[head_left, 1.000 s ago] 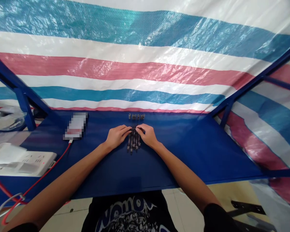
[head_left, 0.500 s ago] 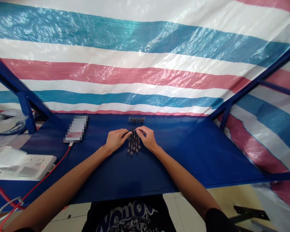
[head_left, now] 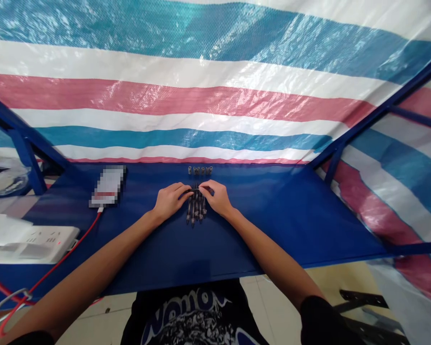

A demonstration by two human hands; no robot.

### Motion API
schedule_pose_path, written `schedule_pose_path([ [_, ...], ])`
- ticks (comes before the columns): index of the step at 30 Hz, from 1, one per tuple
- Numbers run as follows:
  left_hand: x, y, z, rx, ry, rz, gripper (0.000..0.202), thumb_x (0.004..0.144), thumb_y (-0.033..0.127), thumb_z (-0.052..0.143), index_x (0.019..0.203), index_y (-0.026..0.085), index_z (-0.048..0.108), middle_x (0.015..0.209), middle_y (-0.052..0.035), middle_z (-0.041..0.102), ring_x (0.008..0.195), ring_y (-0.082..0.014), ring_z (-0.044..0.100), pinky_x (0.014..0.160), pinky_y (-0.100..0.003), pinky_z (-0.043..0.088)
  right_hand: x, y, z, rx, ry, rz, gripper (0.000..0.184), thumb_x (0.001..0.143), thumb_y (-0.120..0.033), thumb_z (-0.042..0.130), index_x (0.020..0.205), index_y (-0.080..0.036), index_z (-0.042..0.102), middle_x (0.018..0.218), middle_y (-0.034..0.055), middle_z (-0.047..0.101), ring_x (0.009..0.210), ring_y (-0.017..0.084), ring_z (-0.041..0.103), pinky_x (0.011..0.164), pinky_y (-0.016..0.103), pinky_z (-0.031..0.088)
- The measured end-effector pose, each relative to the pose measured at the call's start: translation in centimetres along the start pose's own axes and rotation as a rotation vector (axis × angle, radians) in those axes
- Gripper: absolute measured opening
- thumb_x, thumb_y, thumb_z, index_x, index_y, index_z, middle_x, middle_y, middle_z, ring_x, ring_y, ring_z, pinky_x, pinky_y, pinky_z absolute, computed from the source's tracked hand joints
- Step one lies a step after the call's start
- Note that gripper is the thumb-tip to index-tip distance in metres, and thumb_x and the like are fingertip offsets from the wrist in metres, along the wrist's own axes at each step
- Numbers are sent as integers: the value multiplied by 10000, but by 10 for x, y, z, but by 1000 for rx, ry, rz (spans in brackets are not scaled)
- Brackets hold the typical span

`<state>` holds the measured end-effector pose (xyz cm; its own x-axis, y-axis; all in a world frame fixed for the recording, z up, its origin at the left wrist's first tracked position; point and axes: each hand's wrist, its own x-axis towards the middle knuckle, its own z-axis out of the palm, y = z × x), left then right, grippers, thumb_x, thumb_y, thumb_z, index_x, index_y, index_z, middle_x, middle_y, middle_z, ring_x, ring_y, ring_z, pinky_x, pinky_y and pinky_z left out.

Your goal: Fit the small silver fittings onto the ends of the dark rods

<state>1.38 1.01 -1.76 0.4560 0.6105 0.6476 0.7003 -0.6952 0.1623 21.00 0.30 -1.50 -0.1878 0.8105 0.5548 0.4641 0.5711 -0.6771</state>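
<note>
My left hand (head_left: 169, 200) and my right hand (head_left: 217, 196) face each other above a bundle of dark, pen-like rods (head_left: 197, 208). Between my fingertips lies a thin dark rod (head_left: 195, 190), held crosswise over the far ends of the bundle. Thumb and fingers of both hands are pinched on it, the left at one end and the right at the other. The rods below lie side by side, with their lighter, pointed ends towards me. Fine details of the held rod are too small to make out.
Several small grey metal cylinders (head_left: 200, 170) stand in a row by the back edge of the blue table (head_left: 280, 225). At left are a blurred phone (head_left: 108, 186) on a red cable (head_left: 72, 253) and a white power strip (head_left: 53, 244). A striped sheet (head_left: 201, 105) hangs behind.
The whole view has shifted slightly, with the table sitting a little higher in the picture. The dark rod between my fingertips shows more plainly now; both hands stay over the bundle.
</note>
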Motion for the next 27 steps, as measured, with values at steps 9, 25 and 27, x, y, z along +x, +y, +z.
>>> schedule_pose_path([
  [9, 0, 1, -2, -46, 6, -15, 250, 935, 372, 493, 949, 189, 662, 850, -23, 691, 740, -114, 631, 637, -213, 440, -1, 0, 1, 12, -19, 8, 144, 869, -262, 541, 883, -183, 661, 823, 50, 662, 722, 157, 605, 702, 280, 492],
  [25, 0, -1, -2, -91, 29, -1, 224, 930, 341, 507, 957, 181, 662, 868, -42, 695, 791, -137, 644, 695, -224, 477, 0, -1, -6, -17, 15, -52, 130, 864, -244, 537, 857, -184, 652, 727, 35, 609, 650, 150, 564, 655, 278, 484],
  [27, 0, -1, -3, -100, 35, 1, 219, 929, 335, 508, 954, 180, 661, 868, -41, 696, 790, -136, 644, 694, -223, 478, 0, -1, -8, -33, 5, -96, 140, 874, -244, 524, 871, -179, 648, 717, 35, 594, 645, 150, 559, 660, 282, 484],
])
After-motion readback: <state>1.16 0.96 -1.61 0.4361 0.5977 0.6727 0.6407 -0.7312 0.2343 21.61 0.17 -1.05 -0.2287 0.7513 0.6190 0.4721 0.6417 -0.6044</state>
